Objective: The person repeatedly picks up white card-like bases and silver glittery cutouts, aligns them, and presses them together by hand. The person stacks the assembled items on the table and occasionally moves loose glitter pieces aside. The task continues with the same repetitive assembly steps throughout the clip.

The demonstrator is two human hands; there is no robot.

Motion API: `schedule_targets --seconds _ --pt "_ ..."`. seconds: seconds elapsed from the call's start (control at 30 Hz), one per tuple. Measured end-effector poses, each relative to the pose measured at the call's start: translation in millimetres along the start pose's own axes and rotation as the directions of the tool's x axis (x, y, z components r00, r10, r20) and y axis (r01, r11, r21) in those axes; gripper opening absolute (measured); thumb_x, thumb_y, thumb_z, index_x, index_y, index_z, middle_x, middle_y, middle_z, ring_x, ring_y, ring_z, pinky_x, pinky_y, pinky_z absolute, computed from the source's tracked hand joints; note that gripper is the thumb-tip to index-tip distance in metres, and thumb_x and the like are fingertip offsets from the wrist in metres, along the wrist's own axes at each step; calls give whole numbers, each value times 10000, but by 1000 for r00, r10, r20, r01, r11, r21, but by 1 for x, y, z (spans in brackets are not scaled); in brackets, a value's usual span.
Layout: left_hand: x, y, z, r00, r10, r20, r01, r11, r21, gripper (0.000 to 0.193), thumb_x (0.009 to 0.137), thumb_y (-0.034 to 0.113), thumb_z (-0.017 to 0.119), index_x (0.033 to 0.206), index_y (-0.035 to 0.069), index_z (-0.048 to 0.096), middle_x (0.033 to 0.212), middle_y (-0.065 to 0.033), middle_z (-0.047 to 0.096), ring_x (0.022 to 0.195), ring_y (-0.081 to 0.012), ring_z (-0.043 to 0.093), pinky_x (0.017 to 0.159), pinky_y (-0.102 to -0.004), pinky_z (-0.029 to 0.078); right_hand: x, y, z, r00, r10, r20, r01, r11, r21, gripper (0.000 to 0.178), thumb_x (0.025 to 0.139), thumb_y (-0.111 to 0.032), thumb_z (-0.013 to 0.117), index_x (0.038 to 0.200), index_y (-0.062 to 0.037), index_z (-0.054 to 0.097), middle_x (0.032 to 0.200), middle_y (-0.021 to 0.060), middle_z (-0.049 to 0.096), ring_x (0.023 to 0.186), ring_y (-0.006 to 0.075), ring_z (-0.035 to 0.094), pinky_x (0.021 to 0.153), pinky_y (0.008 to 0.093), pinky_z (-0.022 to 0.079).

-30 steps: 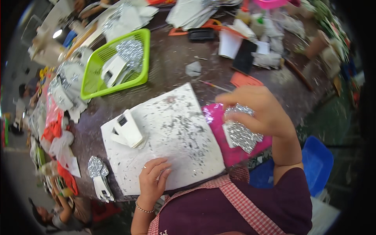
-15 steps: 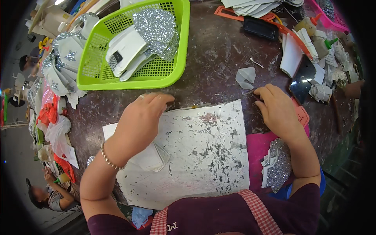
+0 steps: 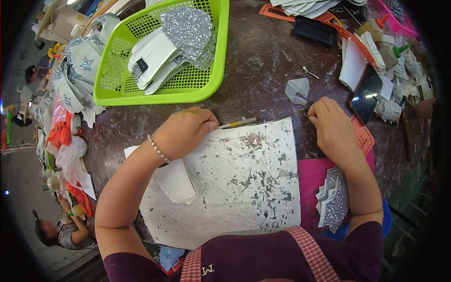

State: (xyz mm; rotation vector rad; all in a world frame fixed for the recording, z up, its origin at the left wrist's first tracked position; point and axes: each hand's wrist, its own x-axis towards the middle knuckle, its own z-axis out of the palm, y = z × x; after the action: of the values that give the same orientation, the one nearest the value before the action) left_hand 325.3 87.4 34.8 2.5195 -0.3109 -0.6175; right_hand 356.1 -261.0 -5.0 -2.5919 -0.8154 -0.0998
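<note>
My left hand (image 3: 190,130) is closed at the far left part of a stained white sheet (image 3: 225,197). Its thumb and fingers pinch the near end of a thin pale stick (image 3: 238,123) with a yellowish part, lying along the sheet's far edge. A stack of white cut pieces (image 3: 177,182) rests on the sheet below that wrist. To the right of the sheet, my right hand (image 3: 331,124) has its fingertips drawn together over the dark table; whatever they hold, if anything, is too small to make out. A crumpled translucent scrap (image 3: 297,90) lies just beyond it.
A green basket (image 3: 206,96) with glittery silver and white pieces stands far left. Glittery silver pieces (image 3: 336,199) lie on a pink mat (image 3: 307,183) by my right forearm. A phone (image 3: 364,96), bottles (image 3: 391,54) and a black tray (image 3: 315,32) crowd the far right.
My left hand has moved right and its fingers have closed on the thin stick. My right hand's fingertips have come together. The white stack below my left wrist shows more fully.
</note>
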Motion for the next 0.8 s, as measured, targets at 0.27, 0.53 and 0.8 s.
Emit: schedule_targets --seconds 0.27,0.53,0.8 --pt "-3 -5 -9 987 -99 126 131 952 -278 211 999 186 631 1089 4 691 972 -133 706 890 -235 665 825 -342 520 2 -1 1 1000 -8 -2 8 1000 20 97 873 -14 634 939 -32 565 924 129 578 902 342 587 785 435 469" --pt "-37 18 19 988 17 -150 24 963 268 283 932 139 629 1196 43 652 1083 -149 717 1001 -328 691 914 -420 536 -1 7 12 978 191 -84 -160 944 287 31 985 -1 548 1012 0 563 866 156 595 796 321 610 731 387 476" --pt "-82 32 33 818 293 -494 -163 943 290 384 884 141 713 1245 41 627 1230 -126 666 1148 -291 646 942 -392 532 10 18 26 980 88 -181 -46 974 223 195 1012 -99 641 1167 19 635 864 70 603 741 126 517 685 269 449"
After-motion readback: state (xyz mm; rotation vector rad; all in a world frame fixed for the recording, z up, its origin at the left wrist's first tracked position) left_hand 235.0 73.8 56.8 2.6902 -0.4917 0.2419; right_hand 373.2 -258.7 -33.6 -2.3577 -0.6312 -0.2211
